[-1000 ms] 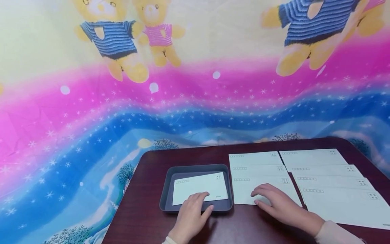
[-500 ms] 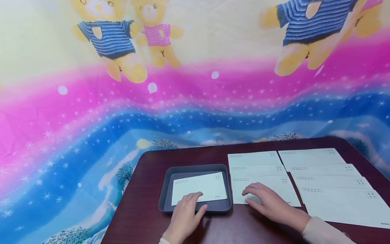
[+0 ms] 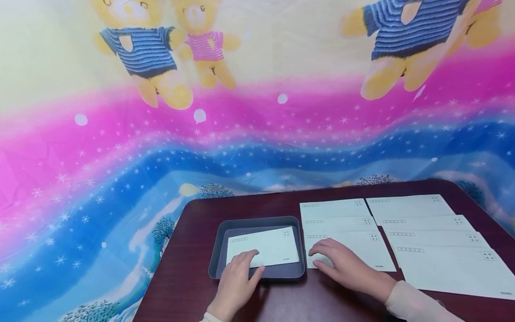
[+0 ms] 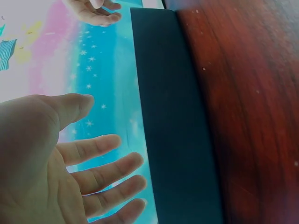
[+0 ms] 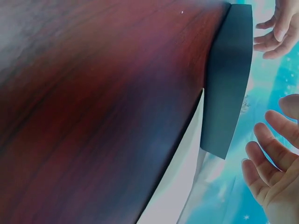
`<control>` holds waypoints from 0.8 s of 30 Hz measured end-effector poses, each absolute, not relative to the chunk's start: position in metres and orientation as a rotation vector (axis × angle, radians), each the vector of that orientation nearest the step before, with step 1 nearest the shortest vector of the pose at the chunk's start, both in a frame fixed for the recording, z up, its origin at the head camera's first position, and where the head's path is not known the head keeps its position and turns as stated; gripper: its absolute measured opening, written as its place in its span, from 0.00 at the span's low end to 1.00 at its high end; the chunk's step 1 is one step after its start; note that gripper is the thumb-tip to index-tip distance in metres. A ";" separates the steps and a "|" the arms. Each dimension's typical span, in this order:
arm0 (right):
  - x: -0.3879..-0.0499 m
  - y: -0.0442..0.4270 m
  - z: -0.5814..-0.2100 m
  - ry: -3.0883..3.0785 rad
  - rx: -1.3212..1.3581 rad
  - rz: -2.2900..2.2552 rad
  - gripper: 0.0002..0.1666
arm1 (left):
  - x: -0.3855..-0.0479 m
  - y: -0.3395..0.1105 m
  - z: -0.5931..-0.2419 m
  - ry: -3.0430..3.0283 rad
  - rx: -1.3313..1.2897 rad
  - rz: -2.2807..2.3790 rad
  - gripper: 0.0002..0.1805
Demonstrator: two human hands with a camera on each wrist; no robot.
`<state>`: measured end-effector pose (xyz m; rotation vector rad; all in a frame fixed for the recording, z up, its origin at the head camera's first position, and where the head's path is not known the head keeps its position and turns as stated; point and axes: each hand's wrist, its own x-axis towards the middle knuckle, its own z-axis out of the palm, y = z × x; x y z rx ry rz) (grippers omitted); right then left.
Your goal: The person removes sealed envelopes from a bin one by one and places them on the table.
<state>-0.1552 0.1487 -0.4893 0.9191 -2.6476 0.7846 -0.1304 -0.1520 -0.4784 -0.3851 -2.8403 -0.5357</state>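
Observation:
A white envelope (image 3: 263, 246), printed with small boxes and a stamp square, lies slightly tilted in a dark grey tray (image 3: 213, 259). My left hand (image 3: 238, 279) hovers over the tray's near left edge, fingers relaxed and spread; the left wrist view shows its palm (image 4: 32, 154) holding nothing. To the tray's right, my right hand (image 3: 346, 268) is over the nearest envelope (image 3: 346, 246) of an overlapping column. Its loosely bent fingers (image 5: 268, 149) hold nothing in the right wrist view and appear apart from the paper.
Further right, a second column of overlapping envelopes (image 3: 454, 273) reaches toward the edge of the dark red wooden table (image 3: 193, 250). Behind the table hangs a colourful cloth (image 3: 249, 116) with printed bears and snowflakes.
Both hands have drifted left, the right one nearer to the tray. The tray and envelopes stay in place, while the head view has shifted slightly.

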 end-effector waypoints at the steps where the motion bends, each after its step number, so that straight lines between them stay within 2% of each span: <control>1: -0.156 0.147 -0.490 -2.651 0.922 0.792 0.09 | -0.131 -0.153 -0.479 -2.842 -0.383 -0.537 0.21; 24: -0.172 0.118 -0.481 -2.681 0.957 0.816 0.08 | -0.143 -0.165 -0.480 -2.846 -0.337 -0.454 0.21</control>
